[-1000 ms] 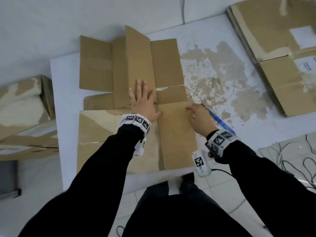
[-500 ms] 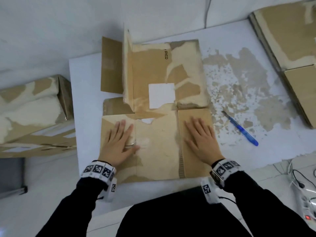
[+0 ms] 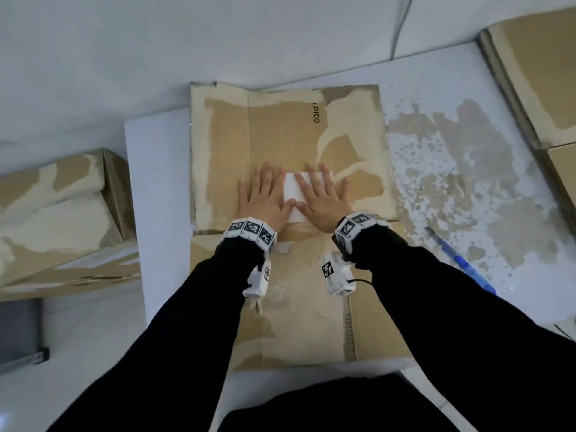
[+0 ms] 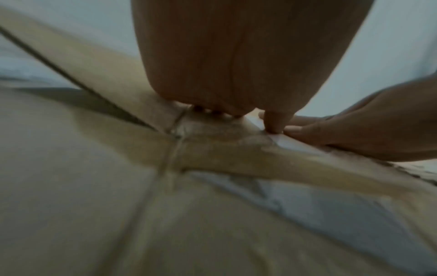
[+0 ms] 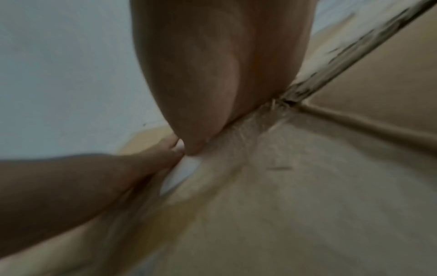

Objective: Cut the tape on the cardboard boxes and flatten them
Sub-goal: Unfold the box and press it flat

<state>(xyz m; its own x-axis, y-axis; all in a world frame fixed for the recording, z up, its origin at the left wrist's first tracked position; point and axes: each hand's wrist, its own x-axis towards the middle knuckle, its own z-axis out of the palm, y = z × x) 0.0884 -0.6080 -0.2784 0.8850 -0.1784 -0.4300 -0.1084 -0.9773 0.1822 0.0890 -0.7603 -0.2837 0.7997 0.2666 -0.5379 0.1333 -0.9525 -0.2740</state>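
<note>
the far flap that stood up has now been folded down, and the flattened cardboard box [image 3: 280, 129] lies on the table [image 3: 156, 182]. the left hand [image 3: 265, 198] and right hand [image 3: 321, 198] have slid forward, fingers spread, pressing beside its white label [image 3: 291, 188].

White label [image 3: 296, 198] on the flattened box [image 3: 280, 135]: mostly covered by left hand [image 3: 265, 202] and right hand [image 3: 322, 201]. Blue utility knife [image 3: 461, 263]: blade too small to tell. Both wrist views blurred; stacked cardboard [image 3: 536, 73] cut off at right edge.
</note>
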